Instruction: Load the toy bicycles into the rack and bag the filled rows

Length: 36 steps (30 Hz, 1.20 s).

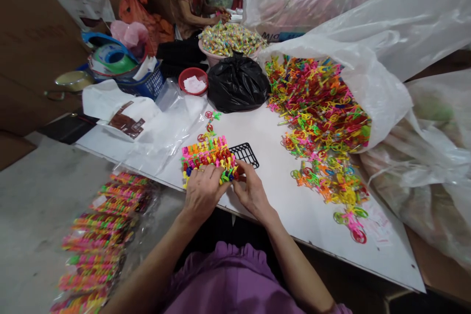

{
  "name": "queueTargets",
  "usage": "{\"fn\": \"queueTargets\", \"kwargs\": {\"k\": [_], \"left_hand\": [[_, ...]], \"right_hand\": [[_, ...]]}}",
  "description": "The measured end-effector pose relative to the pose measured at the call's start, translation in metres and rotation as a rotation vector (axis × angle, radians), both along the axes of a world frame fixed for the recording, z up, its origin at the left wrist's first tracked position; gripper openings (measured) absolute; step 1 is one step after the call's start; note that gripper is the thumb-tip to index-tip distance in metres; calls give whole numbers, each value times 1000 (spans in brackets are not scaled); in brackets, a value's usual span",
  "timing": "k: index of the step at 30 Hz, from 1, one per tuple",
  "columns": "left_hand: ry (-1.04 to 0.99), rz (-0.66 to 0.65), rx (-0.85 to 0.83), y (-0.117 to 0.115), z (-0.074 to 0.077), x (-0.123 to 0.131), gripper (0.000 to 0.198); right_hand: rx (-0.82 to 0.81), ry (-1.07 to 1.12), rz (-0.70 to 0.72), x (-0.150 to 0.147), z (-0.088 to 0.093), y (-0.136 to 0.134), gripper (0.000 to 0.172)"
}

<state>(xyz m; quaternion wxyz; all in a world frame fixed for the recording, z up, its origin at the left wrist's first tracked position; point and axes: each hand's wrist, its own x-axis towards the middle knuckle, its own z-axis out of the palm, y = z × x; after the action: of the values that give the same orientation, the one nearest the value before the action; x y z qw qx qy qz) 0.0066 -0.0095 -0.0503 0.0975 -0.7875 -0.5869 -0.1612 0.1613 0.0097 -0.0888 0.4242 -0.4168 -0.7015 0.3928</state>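
Observation:
Rows of small bright plastic toys (206, 149) stand packed together near the front edge of the white table (265, 137). My left hand (204, 189) lies over the front of these rows, its fingers curled against the toys. At the right end of the block, the fingers of my right hand (252, 191) are bent around the last pieces. Part of a black plastic grid (247, 154) shows just behind my right hand. A few loose toys (209, 130) lie behind the block.
Loose toys spill from a large clear bag (390, 98) at the right. A black bag (238, 83) and red basket (193, 81) sit at the back. Packed toys (97, 235) lie lower left. Another person (186, 0) works behind, near a heaped tub (213, 59).

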Motion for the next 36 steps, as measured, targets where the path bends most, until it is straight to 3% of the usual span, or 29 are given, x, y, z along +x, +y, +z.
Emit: {"fn": "queueTargets", "kwargs": {"k": [9, 14, 17, 21, 25, 30, 36], "left_hand": [[-81, -32, 48, -3, 3, -8, 37], [-282, -39, 78, 0, 16, -13, 38], [-297, -114, -4, 7, 18, -3, 30], [-308, -138, -69, 16, 9, 10, 19], [-314, -192, -65, 19, 4, 5, 18], [-318, -279, 0, 18, 7, -2, 18], [-180, -175, 57, 21, -5, 1, 33]], "right_hand": [[-186, 167, -37, 4, -7, 5, 51], [-326, 123, -71, 11, -6, 6, 32], [-309, 79, -24, 9, -2, 8, 22], [-217, -4, -33, 5, 0, 11, 15], [-193, -42, -45, 3, -4, 12, 15], [-261, -6, -56, 0, -7, 9, 14], [-147, -181, 79, 16, 8, 5, 21]]}}
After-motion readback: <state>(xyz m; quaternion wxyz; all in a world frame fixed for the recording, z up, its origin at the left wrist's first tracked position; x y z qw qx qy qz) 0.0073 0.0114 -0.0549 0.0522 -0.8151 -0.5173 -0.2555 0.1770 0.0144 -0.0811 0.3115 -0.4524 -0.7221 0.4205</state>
